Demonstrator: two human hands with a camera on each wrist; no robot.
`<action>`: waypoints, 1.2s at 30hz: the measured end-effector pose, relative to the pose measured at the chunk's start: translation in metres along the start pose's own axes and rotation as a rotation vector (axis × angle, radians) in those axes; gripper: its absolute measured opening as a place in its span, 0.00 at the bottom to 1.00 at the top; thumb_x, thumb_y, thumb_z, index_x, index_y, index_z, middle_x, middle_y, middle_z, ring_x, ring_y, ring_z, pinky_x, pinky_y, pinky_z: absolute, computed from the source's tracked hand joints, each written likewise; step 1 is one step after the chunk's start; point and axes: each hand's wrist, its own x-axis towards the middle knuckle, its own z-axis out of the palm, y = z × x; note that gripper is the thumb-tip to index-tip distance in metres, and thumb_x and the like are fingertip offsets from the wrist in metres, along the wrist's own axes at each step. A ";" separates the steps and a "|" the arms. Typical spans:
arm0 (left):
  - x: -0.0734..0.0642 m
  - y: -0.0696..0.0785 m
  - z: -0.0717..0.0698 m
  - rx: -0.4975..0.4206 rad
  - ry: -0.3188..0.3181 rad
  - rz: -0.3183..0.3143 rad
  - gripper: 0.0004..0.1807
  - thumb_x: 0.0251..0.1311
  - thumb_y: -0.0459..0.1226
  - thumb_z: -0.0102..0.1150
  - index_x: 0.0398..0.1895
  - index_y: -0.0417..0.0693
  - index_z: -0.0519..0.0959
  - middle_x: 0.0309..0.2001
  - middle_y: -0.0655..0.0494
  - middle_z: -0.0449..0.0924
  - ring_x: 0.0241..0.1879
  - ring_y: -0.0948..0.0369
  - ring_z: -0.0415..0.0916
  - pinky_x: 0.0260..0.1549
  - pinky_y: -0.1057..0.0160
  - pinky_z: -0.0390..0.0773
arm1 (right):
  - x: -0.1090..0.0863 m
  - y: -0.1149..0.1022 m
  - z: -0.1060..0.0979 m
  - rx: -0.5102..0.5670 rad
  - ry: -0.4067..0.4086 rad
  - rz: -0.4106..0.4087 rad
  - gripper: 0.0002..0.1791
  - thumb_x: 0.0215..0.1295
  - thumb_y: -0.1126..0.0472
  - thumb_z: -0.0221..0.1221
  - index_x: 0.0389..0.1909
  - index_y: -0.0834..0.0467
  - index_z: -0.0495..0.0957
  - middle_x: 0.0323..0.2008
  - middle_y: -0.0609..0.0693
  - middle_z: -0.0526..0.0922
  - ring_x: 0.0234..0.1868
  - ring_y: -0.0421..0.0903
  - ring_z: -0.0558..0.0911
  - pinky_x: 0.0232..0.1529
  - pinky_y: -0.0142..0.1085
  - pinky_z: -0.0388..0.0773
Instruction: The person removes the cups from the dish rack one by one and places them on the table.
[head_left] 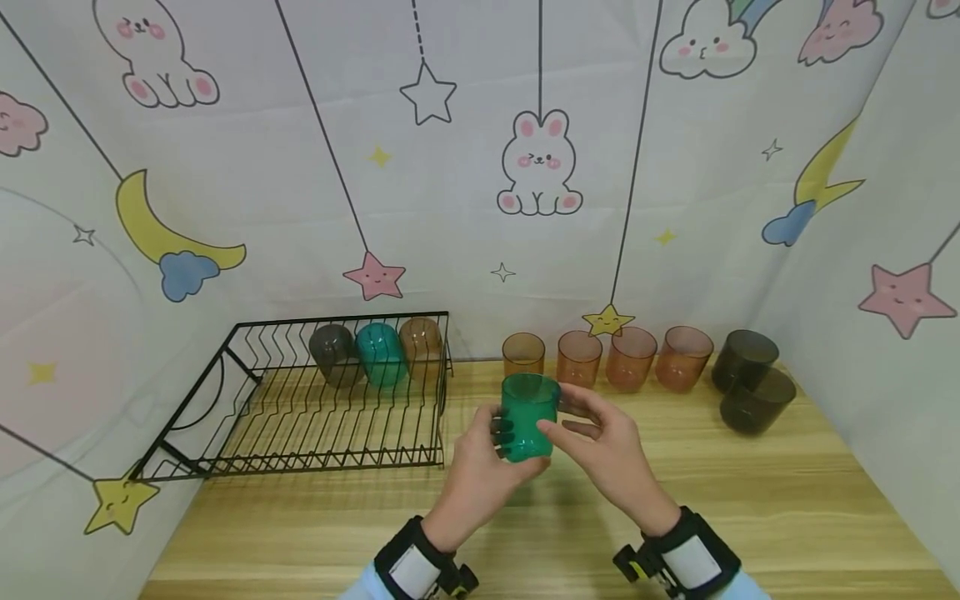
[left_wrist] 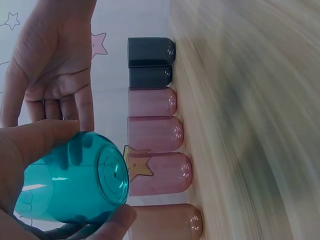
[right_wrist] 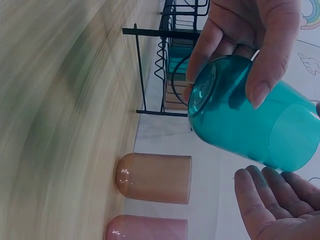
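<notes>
Above the table, my left hand (head_left: 483, 471) grips a teal see-through cup (head_left: 528, 417), with fingers and thumb around its lower part. The cup's mouth faces up in the head view. In the left wrist view its round base (left_wrist: 114, 172) shows clearly. My right hand (head_left: 611, 454) is beside the cup's right side, its fingers loosely spread and its thumb in front of the cup in the head view. In the right wrist view the right fingertips (right_wrist: 245, 175) lie close to the rim; whether they touch it I cannot tell.
A black wire dish rack (head_left: 330, 433) at left holds a dark grey cup (head_left: 335, 354), a teal cup (head_left: 381, 354) and an amber cup (head_left: 422, 342). Along the back wall stand another amber cup (head_left: 522, 352), several pinkish cups (head_left: 632, 360) and two dark cups (head_left: 757, 402).
</notes>
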 end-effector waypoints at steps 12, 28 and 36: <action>-0.002 0.001 0.003 0.030 0.012 0.043 0.39 0.41 0.49 0.74 0.57 0.56 0.63 0.49 0.57 0.78 0.48 0.59 0.77 0.41 0.61 0.81 | 0.011 -0.001 0.005 -0.139 -0.035 0.016 0.40 0.43 0.39 0.69 0.60 0.44 0.68 0.50 0.43 0.78 0.51 0.41 0.78 0.47 0.38 0.81; -0.002 -0.002 0.006 0.195 0.019 0.105 0.40 0.41 0.48 0.73 0.57 0.54 0.62 0.49 0.56 0.78 0.47 0.62 0.79 0.41 0.64 0.80 | 0.012 -0.001 0.006 -0.207 -0.060 0.027 0.41 0.37 0.36 0.71 0.57 0.43 0.70 0.47 0.40 0.78 0.49 0.38 0.78 0.47 0.38 0.80; -0.005 -0.001 0.003 0.239 -0.007 0.089 0.38 0.43 0.51 0.72 0.57 0.56 0.65 0.53 0.57 0.76 0.54 0.59 0.75 0.49 0.55 0.77 | 0.008 0.004 0.001 -0.221 -0.051 0.025 0.42 0.37 0.36 0.71 0.57 0.41 0.69 0.48 0.40 0.78 0.50 0.39 0.77 0.47 0.40 0.80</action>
